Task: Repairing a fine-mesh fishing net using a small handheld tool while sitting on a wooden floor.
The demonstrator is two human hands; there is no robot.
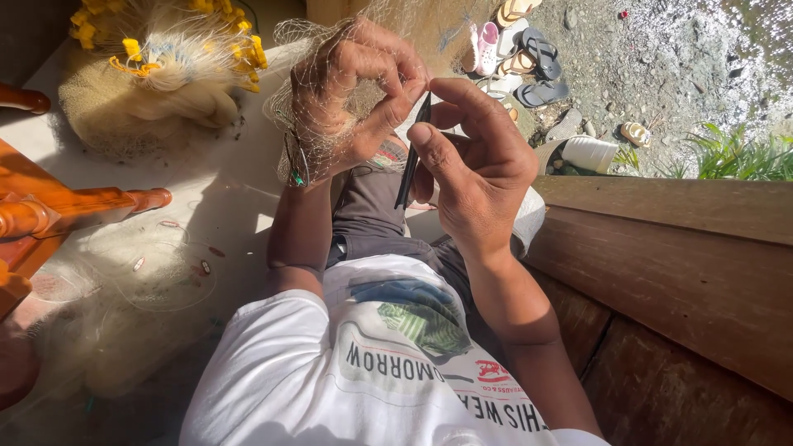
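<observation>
Fingers of the left hand (355, 99) are bunched, pinching fine fishing net (301, 136) draped over it; the right hand (471, 157) grips a thin dark netting needle (410, 157), perhaps threaded; both raised above the lap; a yellow-floated net pile (157, 74) lies on the floor.

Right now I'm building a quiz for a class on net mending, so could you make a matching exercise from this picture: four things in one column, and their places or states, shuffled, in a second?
Column one:
1. left hand
2. right hand
3. netting needle
4. net heap with yellow floats

Column two:
A. lies on the floor at upper left
B. draped in fine mesh, fingers pinched
C. thin and dark, slanting between both hands
D. bare of mesh, grips the tool

Pairs: 1-B, 2-D, 3-C, 4-A
</observation>
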